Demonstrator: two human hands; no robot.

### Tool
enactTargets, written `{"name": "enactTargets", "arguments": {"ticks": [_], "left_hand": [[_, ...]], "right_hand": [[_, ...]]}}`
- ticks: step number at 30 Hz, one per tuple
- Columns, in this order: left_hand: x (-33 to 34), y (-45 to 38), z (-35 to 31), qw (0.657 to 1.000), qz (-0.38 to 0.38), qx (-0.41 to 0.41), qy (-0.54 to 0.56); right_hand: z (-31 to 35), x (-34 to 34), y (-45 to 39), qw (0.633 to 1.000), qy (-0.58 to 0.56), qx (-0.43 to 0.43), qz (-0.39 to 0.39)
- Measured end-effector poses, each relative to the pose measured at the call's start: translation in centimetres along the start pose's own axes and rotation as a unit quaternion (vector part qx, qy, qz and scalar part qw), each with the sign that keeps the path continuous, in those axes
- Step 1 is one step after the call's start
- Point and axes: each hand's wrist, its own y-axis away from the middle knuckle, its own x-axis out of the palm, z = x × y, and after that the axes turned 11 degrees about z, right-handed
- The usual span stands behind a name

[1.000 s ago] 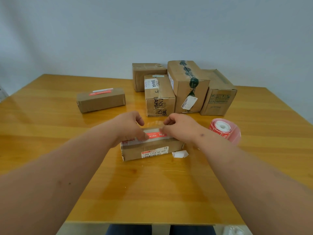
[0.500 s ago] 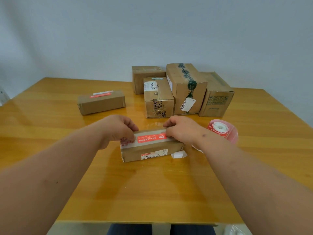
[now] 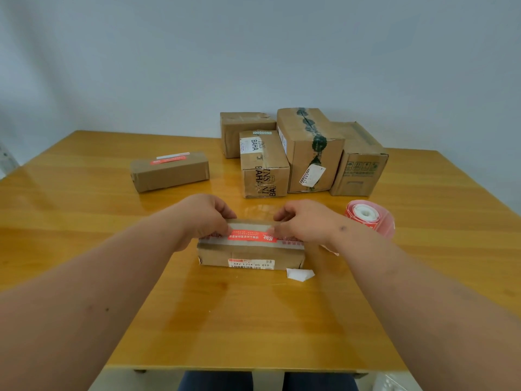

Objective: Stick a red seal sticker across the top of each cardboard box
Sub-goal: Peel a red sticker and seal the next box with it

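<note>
A long cardboard box [image 3: 251, 251] lies near the middle of the worktop [image 3: 84, 221], a red sticker [image 3: 251, 235] flat along its top. The left hand [image 3: 203, 217] and right hand [image 3: 306, 221] curl over the box's ends, fingertips pressing the sticker's two ends. A sticker roll [image 3: 369, 217] sits right; a sealed box [image 3: 169, 172] far left; four boxes [image 3: 310, 153] behind.

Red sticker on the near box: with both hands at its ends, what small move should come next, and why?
Probably rub both thumbs outward along the red sticker to press it flat. It already lies across the top of the near box, the left hand at one end and the right hand at the other. Whether its edges are fully stuck cannot be told.
</note>
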Motion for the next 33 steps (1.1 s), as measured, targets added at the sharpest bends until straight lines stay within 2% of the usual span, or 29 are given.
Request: {"name": "enactTargets", "arguments": {"ticks": [3,8,17,29,33], "left_hand": [[0.3,0.2,0.0,1.000,-0.004,-0.003,-0.023],[1.4,0.7,-0.5,0.996,0.001,-0.010,-0.094],[1.2,0.9,-0.5,0.999,0.010,-0.016,-0.047],[1.2,1.0,-0.3,0.999,0.006,0.003,-0.052],[0.5,0.9,0.0,1.000,0.015,-0.006,-0.011]], "right_hand": [[0.2,0.1,0.2,1.000,-0.013,0.013,-0.004],[1.2,1.1,-0.4,0.997,0.056,0.046,-0.012],[1.7,1.5,-0.8,0.998,0.051,0.048,-0.002],[2.3,1.7,-0.8,0.997,0.040,0.064,0.010],[1.7,0.5,0.2,0.999,-0.005,0.038,0.025]]}}
